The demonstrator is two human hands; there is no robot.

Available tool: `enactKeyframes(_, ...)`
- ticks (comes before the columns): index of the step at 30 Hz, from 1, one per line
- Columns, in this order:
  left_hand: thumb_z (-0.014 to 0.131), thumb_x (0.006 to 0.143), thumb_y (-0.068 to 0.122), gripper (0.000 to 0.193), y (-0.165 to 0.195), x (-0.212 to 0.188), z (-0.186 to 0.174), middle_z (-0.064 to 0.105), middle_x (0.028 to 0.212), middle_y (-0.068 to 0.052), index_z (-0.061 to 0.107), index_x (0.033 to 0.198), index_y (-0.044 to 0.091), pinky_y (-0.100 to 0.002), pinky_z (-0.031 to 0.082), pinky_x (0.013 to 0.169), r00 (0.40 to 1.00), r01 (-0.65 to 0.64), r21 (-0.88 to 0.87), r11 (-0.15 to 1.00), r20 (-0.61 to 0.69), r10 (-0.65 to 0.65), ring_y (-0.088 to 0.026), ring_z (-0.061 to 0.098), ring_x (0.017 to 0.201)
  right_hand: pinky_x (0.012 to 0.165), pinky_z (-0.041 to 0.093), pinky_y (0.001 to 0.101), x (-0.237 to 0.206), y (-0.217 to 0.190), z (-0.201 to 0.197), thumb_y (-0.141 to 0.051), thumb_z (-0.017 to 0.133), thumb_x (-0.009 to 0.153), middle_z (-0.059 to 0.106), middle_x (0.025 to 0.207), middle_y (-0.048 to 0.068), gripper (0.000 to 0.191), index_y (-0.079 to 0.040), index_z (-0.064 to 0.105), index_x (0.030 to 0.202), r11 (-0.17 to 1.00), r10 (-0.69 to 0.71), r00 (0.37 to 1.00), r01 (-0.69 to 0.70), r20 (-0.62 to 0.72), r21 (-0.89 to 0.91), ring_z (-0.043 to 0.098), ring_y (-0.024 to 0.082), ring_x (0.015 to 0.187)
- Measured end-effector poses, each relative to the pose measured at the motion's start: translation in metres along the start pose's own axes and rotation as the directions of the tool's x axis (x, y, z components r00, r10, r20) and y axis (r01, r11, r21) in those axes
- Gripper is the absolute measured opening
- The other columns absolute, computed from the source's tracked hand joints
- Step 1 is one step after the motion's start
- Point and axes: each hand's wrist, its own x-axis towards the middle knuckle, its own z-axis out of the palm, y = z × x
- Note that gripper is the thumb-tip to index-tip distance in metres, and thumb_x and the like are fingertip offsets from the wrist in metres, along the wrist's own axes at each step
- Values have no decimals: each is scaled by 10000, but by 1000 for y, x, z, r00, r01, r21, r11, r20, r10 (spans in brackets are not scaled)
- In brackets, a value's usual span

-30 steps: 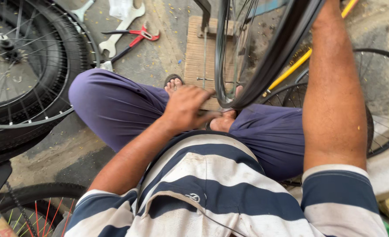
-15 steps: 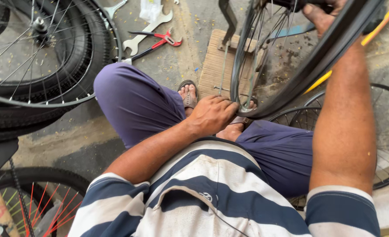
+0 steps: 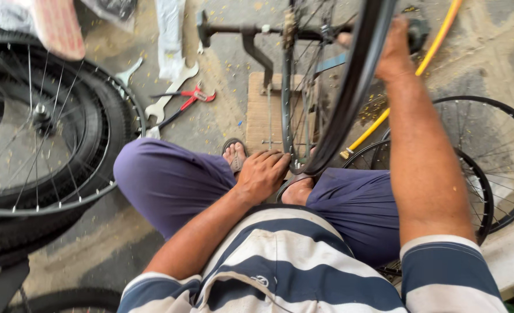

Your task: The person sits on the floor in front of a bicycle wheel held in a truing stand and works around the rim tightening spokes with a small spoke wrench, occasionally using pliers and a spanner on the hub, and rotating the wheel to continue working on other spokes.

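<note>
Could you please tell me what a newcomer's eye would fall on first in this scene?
Probably the black spoked bicycle wheel standing upright at centre, with the left hand at its lower rim and the right hand on its upper part. Next, the tyred spoked wheels stacked at left, and red-handled pliers lying on the floor.

Pliers [image 3: 184,103] beside wrench [image 3: 170,95], left of wheel [image 3: 350,87].

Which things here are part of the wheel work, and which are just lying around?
In hand:
- upright wheel, right hand at its top, left hand at its lower rim
- metal stand carrying it
- wooden board beneath

Lying about:
- red-handled pliers
- wrench
- tyred wheels at left
- bare rims at right
- yellow tube
</note>
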Motion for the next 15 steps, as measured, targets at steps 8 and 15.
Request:
enactKeyframes(8, 763, 825, 149, 383, 13, 9, -7, 730, 1088, -146, 677, 1181, 36, -418, 524, 941, 999, 44, -39, 998, 22, -43, -306, 696, 1043, 1172, 291, 609, -1, -7, 2, -339, 735, 1031, 724, 930, 115, 224, -123, 752, 978, 927, -222, 975, 216, 12, -306, 692, 312, 944)
enactKeyframes(15, 669, 764, 89, 539, -28, -42, 0, 739, 1151, -170, 649, 1301, 52, -408, 514, 932, 967, 249, -285, 926, 15, -256, -352, 685, 1059, 1083, 408, 475, -88, -60, -40, -204, 770, 944, 679, 1257, 201, 322, -23, 716, 1205, 881, -441, 874, 380, -202, -281, 559, 366, 1237)
